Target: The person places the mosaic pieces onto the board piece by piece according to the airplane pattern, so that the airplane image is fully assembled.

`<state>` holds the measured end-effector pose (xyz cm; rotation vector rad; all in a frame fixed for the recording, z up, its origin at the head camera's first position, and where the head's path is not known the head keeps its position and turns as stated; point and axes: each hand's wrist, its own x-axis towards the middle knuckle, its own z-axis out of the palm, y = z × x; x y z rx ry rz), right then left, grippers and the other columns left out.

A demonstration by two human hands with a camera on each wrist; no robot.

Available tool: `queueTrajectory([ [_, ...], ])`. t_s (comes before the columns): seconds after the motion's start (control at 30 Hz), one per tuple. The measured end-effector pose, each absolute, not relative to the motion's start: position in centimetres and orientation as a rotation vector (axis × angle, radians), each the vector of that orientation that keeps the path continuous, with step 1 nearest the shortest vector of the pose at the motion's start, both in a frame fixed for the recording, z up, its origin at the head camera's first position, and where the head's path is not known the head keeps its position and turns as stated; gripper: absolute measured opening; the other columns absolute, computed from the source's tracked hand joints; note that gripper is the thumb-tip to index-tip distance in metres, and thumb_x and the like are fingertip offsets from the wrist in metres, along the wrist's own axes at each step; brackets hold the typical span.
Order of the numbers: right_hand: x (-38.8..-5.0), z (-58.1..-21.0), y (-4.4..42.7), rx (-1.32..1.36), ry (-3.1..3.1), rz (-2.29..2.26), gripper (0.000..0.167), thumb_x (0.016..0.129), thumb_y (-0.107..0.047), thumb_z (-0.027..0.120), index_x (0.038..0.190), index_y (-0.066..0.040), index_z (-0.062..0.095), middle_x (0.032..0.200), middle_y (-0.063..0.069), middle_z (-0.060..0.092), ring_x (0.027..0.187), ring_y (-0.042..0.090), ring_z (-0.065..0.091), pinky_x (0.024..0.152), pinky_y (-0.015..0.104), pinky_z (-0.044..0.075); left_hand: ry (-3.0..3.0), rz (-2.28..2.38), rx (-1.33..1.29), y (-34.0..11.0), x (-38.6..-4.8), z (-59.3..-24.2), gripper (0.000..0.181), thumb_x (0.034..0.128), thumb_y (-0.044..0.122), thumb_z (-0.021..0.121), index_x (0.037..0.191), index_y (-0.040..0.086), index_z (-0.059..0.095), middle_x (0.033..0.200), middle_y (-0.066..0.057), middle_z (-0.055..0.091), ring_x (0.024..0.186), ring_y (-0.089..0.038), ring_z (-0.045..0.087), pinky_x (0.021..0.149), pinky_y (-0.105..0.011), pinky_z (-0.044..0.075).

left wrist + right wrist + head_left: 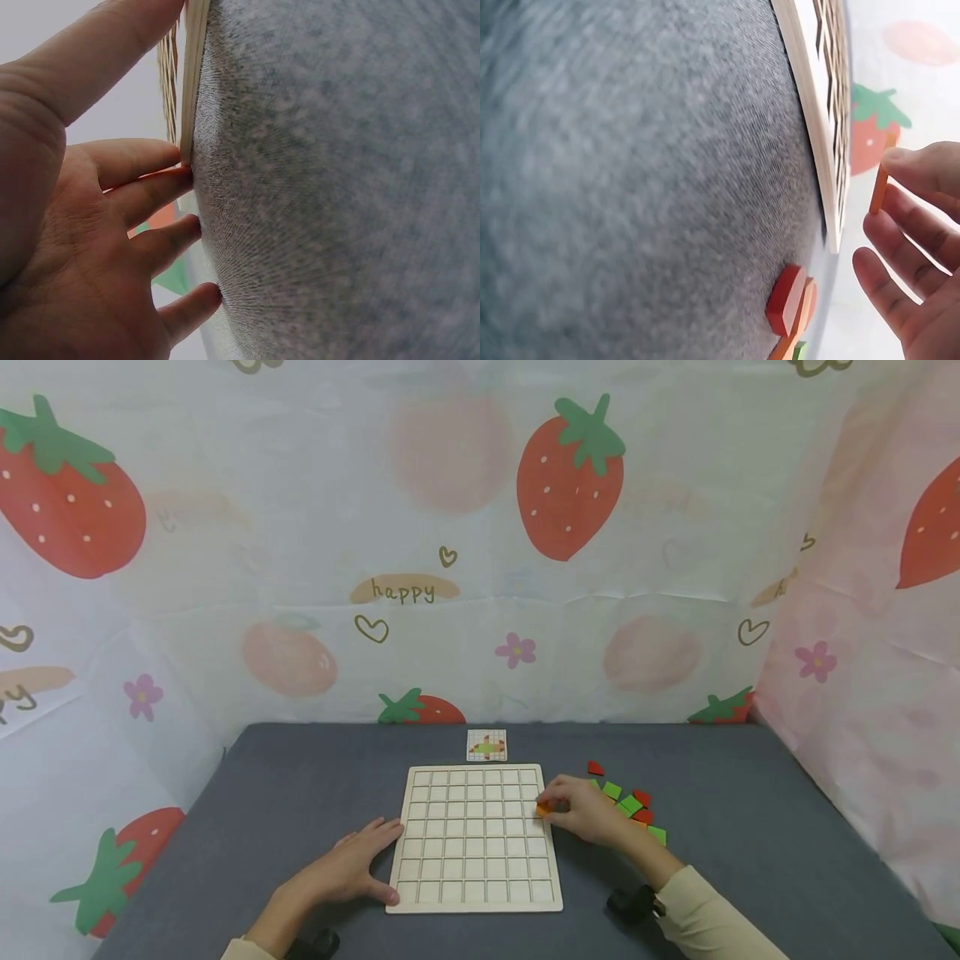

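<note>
A pale wooden grid board (475, 908) lies flat on the dark grey table. At its left edge, my left hand (341, 864) touches the rim with thumb and fingertips, its fingers spread; the left wrist view shows the hand (97, 240) against the board's side (193, 90). Over the board's right edge, my right hand (588, 810) pinches a thin orange tile (542, 809). In the right wrist view the orange tile (882, 176) stands on edge between thumb and fingers, apart from the board (817, 142).
Right of the board lie several green tiles (631, 806), some red pieces (642, 817) and an orange one, partly hidden by my right hand. One red piece (596, 767) sits apart farther back. A small pattern card (487, 746) lies behind the board. A strawberry-print curtain hangs behind the table.
</note>
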<state>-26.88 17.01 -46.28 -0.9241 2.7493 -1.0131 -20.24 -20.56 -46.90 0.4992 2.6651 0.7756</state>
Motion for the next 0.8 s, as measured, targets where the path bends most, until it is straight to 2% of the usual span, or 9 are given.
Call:
queueTrajectory([
  [0.1,-27.0,-46.5,16.7,-0.941,2.743,-0.974,0.022,0.087,-0.008,0.071,0.108,-0.003,0.073,0.103,0.005,0.065,0.082,0.009,0.055,0.067,0.021,0.048,2.664,0.776,0.504,-20.6,-20.3,-46.9,0.101,0.0666,0.039,0.085,0.147,-0.001,0.04,0.154,-0.02,0.038,0.147,-0.043,0.024,0.111,-0.069,0.019],
  [0.33,-27.0,-46.7,16.0,-0.997,2.734,-0.855,0.02,0.085,-0.008,0.072,0.106,-0.006,0.074,0.104,0.003,0.067,0.091,0.016,0.061,0.078,0.028,0.053,2.671,0.778,0.542,-20.6,-20.3,-46.9,0.1,0.0665,0.039,0.085,0.146,-0.002,0.04,0.153,-0.022,0.039,0.146,-0.045,0.024,0.109,-0.07,0.02],
  [0.57,-27.1,-46.7,15.5,-1.109,2.741,-0.712,0.02,0.084,-0.006,0.073,0.105,-0.007,0.074,0.104,0.004,0.067,0.086,0.012,0.058,0.074,0.024,0.051,2.675,0.782,0.551,-20.6,-20.2,-46.9,0.101,0.066,0.039,0.086,0.146,-0.003,0.04,0.152,-0.022,0.039,0.146,-0.045,0.025,0.109,-0.07,0.02],
  [0.8,-26.9,-46.3,15.1,-1.103,2.727,-0.696,0.018,0.084,-0.004,0.071,0.102,-0.006,0.074,0.103,0.005,0.067,0.089,0.016,0.06,0.074,0.024,0.052,2.661,0.782,0.523,-20.7,-20.4,-47.0,0.102,0.0664,0.041,0.085,0.147,-0.002,0.039,0.154,-0.021,0.037,0.147,-0.044,0.024,0.11,-0.07,0.019],
])
